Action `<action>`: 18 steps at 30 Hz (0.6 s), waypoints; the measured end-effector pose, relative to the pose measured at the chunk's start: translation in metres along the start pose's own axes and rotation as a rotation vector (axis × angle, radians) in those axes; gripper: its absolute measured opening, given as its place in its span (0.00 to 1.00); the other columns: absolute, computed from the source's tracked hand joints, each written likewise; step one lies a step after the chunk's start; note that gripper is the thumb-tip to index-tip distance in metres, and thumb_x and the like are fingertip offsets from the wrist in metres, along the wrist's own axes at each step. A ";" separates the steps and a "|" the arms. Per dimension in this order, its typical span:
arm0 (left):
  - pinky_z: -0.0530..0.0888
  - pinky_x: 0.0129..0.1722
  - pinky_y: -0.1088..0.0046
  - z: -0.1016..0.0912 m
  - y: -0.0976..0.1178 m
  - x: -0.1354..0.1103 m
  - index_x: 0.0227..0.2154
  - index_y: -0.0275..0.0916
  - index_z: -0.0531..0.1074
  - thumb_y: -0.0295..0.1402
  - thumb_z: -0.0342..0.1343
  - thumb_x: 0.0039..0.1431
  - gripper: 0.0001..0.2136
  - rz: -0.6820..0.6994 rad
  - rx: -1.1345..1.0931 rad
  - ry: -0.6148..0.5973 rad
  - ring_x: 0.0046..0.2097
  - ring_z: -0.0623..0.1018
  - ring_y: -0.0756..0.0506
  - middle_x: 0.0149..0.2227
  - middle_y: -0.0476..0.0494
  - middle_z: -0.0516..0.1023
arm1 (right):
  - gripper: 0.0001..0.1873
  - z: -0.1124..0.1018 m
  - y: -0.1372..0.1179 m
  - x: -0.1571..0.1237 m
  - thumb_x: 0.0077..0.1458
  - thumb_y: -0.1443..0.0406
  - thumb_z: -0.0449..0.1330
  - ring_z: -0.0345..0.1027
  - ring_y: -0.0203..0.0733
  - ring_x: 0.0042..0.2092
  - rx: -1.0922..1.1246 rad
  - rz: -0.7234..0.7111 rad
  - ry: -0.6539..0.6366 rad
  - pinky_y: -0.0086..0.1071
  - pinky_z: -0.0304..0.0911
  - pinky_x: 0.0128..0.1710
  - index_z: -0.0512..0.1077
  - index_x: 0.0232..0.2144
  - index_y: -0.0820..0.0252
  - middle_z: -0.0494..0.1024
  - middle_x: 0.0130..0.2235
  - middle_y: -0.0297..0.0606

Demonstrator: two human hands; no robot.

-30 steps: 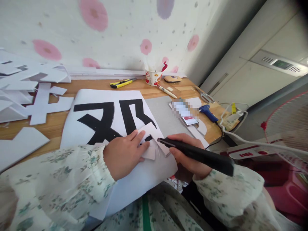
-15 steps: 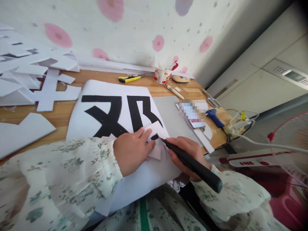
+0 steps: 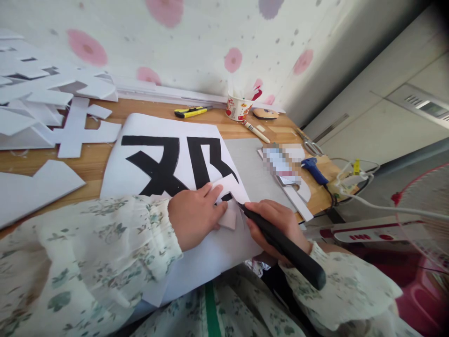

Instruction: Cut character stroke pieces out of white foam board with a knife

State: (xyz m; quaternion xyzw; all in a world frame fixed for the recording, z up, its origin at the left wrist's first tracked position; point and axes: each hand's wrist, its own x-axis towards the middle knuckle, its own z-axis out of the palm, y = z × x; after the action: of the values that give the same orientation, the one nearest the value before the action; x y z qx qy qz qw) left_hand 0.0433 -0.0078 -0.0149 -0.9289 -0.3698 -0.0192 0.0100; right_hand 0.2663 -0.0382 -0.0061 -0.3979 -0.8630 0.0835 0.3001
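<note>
A white sheet (image 3: 147, 128) printed with a large black character lies on the wooden table (image 3: 94, 164). My left hand (image 3: 194, 214) presses flat on its lower right part, fingers stretched over a cut flap of white paper (image 3: 229, 217). My right hand (image 3: 277, 227) is closed around a long black cutting tool (image 3: 284, 245), whose tip touches the sheet just right of my left fingertips. Both arms wear floral sleeves.
White cut-out pieces (image 3: 52, 107) pile at the left. At the back stand a yellow utility knife (image 3: 191, 112), a paper cup (image 3: 238, 107) and a pen (image 3: 256, 132). A grey mat (image 3: 252, 168), blue glue gun (image 3: 314, 169), scissors (image 3: 308, 142) and cables (image 3: 354, 180) lie right. A fan (image 3: 424, 206) stands beyond the edge.
The black tool has tilted from nearly level to slanting down toward me, its tip now set on the sheet by my left fingers. My left hand has stayed pressed on the paper.
</note>
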 end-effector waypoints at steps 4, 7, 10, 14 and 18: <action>0.79 0.40 0.52 -0.001 0.000 0.000 0.52 0.38 0.70 0.35 0.58 0.60 0.18 0.021 0.023 -0.010 0.59 0.69 0.30 0.61 0.29 0.64 | 0.13 -0.003 -0.004 0.000 0.55 0.70 0.56 0.69 0.40 0.29 -0.030 -0.021 -0.003 0.31 0.66 0.28 0.68 0.43 0.59 0.74 0.29 0.37; 0.78 0.43 0.52 0.001 0.000 0.000 0.51 0.39 0.71 0.36 0.59 0.59 0.18 0.013 0.019 -0.006 0.59 0.69 0.30 0.61 0.29 0.65 | 0.13 -0.004 -0.006 -0.003 0.54 0.70 0.55 0.68 0.40 0.28 -0.044 -0.035 0.005 0.31 0.66 0.26 0.68 0.43 0.59 0.73 0.28 0.37; 0.78 0.44 0.53 0.003 -0.001 0.000 0.50 0.39 0.71 0.35 0.59 0.58 0.17 -0.002 0.003 0.011 0.60 0.68 0.31 0.61 0.30 0.65 | 0.13 -0.005 -0.008 -0.012 0.54 0.70 0.55 0.68 0.40 0.28 -0.051 -0.023 0.016 0.32 0.66 0.27 0.69 0.44 0.59 0.74 0.28 0.37; 0.77 0.45 0.52 0.005 -0.002 -0.001 0.49 0.40 0.71 0.36 0.60 0.58 0.16 0.015 -0.019 0.033 0.60 0.69 0.31 0.60 0.32 0.65 | 0.15 -0.003 -0.010 -0.027 0.53 0.70 0.56 0.69 0.40 0.28 -0.037 0.011 0.062 0.32 0.66 0.27 0.69 0.45 0.59 0.74 0.29 0.37; 0.77 0.45 0.51 0.006 -0.002 -0.001 0.50 0.40 0.71 0.36 0.61 0.57 0.18 0.015 -0.020 0.050 0.59 0.69 0.30 0.61 0.31 0.65 | 0.16 0.001 -0.010 -0.034 0.54 0.69 0.57 0.69 0.41 0.28 -0.086 0.027 0.103 0.32 0.66 0.26 0.69 0.46 0.60 0.74 0.29 0.37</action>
State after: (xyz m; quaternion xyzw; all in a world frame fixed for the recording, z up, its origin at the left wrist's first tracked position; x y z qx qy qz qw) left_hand 0.0412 -0.0069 -0.0206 -0.9310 -0.3621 -0.0459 0.0102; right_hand 0.2761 -0.0701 -0.0187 -0.4260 -0.8436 0.0297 0.3255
